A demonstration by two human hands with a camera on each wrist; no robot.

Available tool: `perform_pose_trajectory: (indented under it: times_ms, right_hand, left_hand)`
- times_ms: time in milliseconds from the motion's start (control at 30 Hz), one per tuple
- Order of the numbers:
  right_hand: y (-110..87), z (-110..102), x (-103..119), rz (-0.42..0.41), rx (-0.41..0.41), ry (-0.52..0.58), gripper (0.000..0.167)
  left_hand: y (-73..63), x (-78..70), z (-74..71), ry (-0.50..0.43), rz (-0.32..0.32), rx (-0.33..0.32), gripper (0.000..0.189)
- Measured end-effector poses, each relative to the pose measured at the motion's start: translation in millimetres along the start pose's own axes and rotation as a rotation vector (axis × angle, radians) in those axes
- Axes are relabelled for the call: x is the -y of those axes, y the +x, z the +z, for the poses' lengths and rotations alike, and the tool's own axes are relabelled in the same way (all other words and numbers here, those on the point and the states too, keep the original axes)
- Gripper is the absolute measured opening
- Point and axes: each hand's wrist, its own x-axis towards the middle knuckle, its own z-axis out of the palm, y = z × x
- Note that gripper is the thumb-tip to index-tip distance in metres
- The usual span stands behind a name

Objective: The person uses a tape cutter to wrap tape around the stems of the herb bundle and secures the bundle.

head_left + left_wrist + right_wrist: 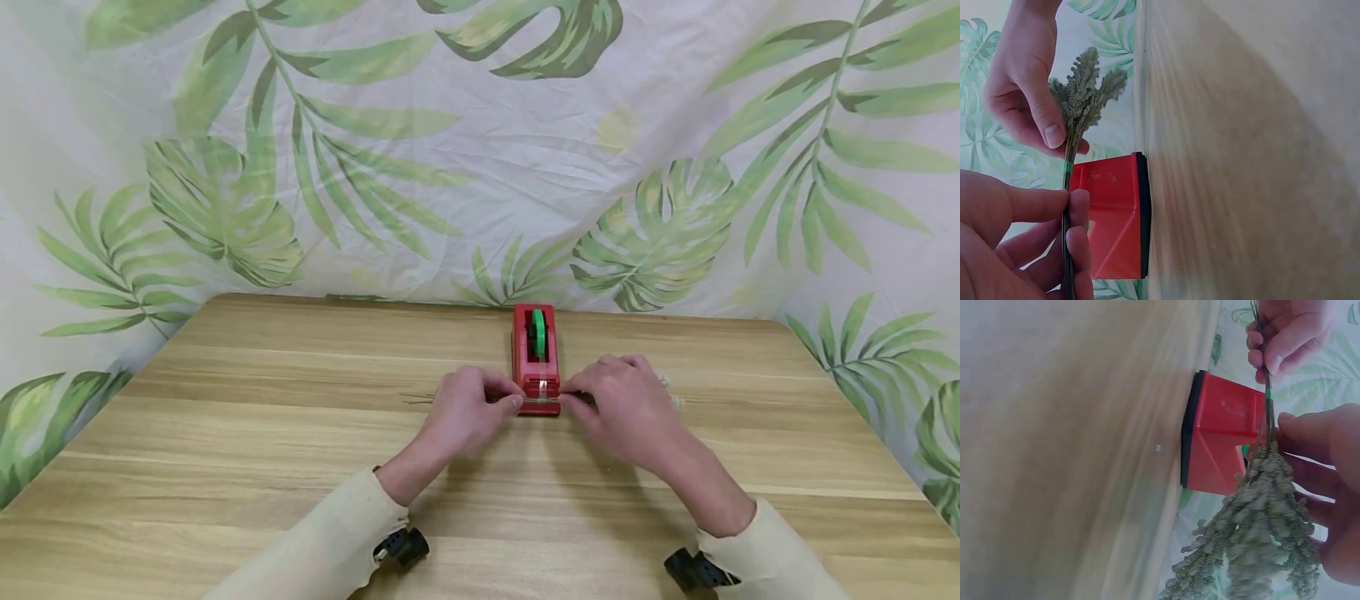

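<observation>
A bunch of dried flowers (1257,515) with thin dark stems lies level across the front of a red tape dispenser (537,369). My left hand (467,414) pinches the stems between thumb and fingers, left of the dispenser. On the other side my right hand (628,410) pinches the stems just below the greyish-green flower heads. Between both hands a green band (1068,167) shows round the stems. The dispenser holds a green roll (538,332), and a clear strip of tape reaches its front edge. In the head view, the right hand mostly hides the flower heads.
The wooden table (262,467) carries the dispenser close to its back edge. Behind it hangs a pale cloth (517,150) with green leaf prints. Small black wrist cameras (405,547) sit at both cream sleeves (322,533).
</observation>
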Motion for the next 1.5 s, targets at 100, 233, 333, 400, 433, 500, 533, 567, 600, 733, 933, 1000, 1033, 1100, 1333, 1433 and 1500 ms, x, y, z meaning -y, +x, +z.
perform_pose_trajectory:
  times_ms: [100, 233, 333, 400, 433, 500, 533, 567, 600, 733, 933, 1000, 1033, 1100, 1333, 1433, 1500]
  right_hand:
    - [1.3, -2.0, -0.4, -0.002, 0.020, -0.017, 0.006]
    - [1.9, -3.6, 0.7, -0.003, 0.059, -0.059, 0.008]
    - [2.0, -3.9, 0.9, -0.008, 0.084, -0.081, 0.009]
    - [2.0, -3.6, 0.7, -0.011, 0.094, -0.083, 0.009]
    - [2.0, -3.4, 0.7, -0.010, 0.095, -0.079, 0.008]
    - [2.0, -2.5, 0.4, -0.008, 0.094, -0.072, 0.007]
    - [2.3, -2.3, 0.5, -0.008, 0.091, -0.067, 0.006]
    - [2.7, -2.0, 0.6, -0.008, 0.086, -0.064, 0.006]
    - [3.0, -1.8, 0.6, -0.006, 0.078, -0.060, 0.006]
    - [4.4, -0.5, 0.5, 0.002, 0.036, -0.062, 0.006]
    - [5.8, 0.9, 0.2, 0.018, -0.007, -0.061, 0.012]
    - [6.2, 1.6, 0.0, 0.021, -0.013, -0.058, 0.014]
    - [5.9, 2.1, -0.1, 0.021, -0.018, -0.059, 0.015]
    - [5.4, 2.7, -0.4, 0.018, -0.029, -0.059, 0.017]
    - [4.6, 3.7, -1.0, 0.051, 0.012, -0.011, 0.016]
    - [5.0, 3.2, -0.9, 0.087, 0.076, 0.047, 0.011]
    - [5.3, 2.6, -0.7, 0.109, 0.113, 0.084, 0.009]
  left_hand:
    - [0.7, 0.5, 0.7, -0.012, -0.001, -0.011, 0.007]
    - [1.8, 0.2, 1.3, -0.022, -0.005, -0.020, 0.006]
    - [2.6, -0.1, 1.6, -0.021, -0.007, -0.029, 0.006]
    - [3.0, -0.4, 1.8, -0.022, -0.005, -0.034, 0.006]
    - [3.1, -0.4, 1.9, -0.022, -0.005, -0.036, 0.006]
    - [3.2, -0.5, 2.1, -0.025, -0.004, -0.038, 0.005]
    - [3.3, -0.8, 1.7, -0.026, -0.004, -0.039, 0.005]
    - [3.3, -1.1, 1.4, -0.029, -0.004, -0.040, 0.004]
    - [3.3, -1.2, 1.2, -0.031, -0.004, -0.042, 0.004]
    - [4.0, -1.4, 0.8, -0.036, 0.001, -0.051, 0.004]
    - [4.6, -1.4, 0.2, -0.050, 0.025, -0.050, 0.003]
    - [4.7, -1.2, 0.0, -0.056, 0.025, -0.048, 0.003]
    - [4.5, -1.0, 0.2, -0.058, 0.023, -0.045, 0.003]
    - [3.9, -0.8, 0.4, -0.056, 0.017, -0.043, 0.004]
    - [2.3, 0.3, 0.6, -0.014, 0.013, -0.033, 0.006]
    - [1.9, 0.5, 0.7, -0.017, 0.005, -0.022, 0.007]
    - [1.5, 0.5, 0.4, -0.021, 0.001, -0.013, 0.007]
